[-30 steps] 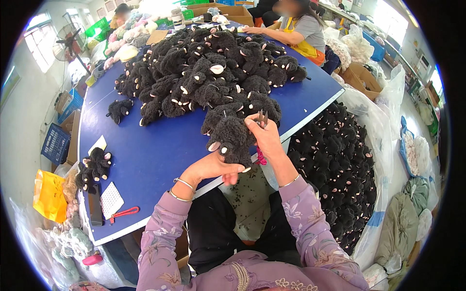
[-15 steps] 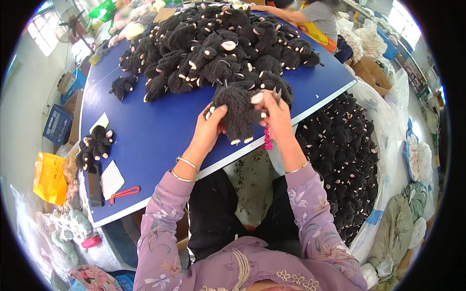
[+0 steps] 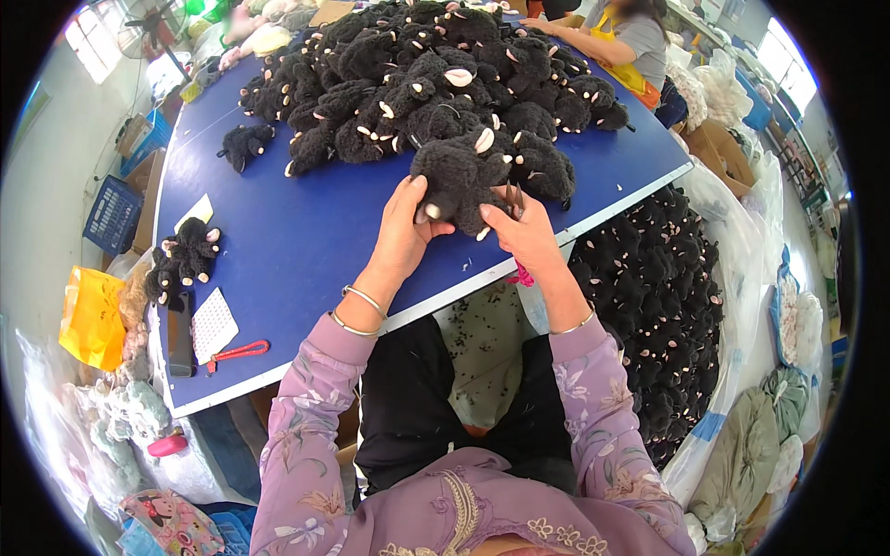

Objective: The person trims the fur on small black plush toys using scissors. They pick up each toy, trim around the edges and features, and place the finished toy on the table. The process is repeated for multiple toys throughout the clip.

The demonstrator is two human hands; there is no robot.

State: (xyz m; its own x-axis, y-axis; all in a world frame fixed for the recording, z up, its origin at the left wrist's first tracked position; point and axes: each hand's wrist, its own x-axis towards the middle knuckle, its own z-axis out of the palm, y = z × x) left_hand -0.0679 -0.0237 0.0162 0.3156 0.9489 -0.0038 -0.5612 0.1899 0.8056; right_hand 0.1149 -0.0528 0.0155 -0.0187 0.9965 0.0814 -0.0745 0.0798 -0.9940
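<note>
A fluffy black plush toy (image 3: 454, 174) with pale pink paws and ears is held up over the table edge, in front of the heap. My left hand (image 3: 405, 225) is closed on its left side, with the thumb on the fur and the fingertips by a paw. On the other side, my right hand (image 3: 528, 232) pinches the toy's lower right part between thumb and fingers. The same hand keeps small thread snips (image 3: 514, 196), whose dark pointed blades stick up past the fingers. A bright pink cord (image 3: 523, 272) hangs below that palm.
A large heap of similar black toys (image 3: 371, 60) covers the back of the blue table (image 3: 306, 250). At left lie two plush toys (image 3: 190, 248), a white card (image 3: 214, 326) and a red strap (image 3: 239, 352). Right of me stands a big bag of black toys (image 3: 649, 296). Another person (image 3: 630, 46) works at far right.
The held toy has been turned and tilted, so its feet no longer hang toward me and an ear points up. Both hands still grip it. The view has shifted slightly.
</note>
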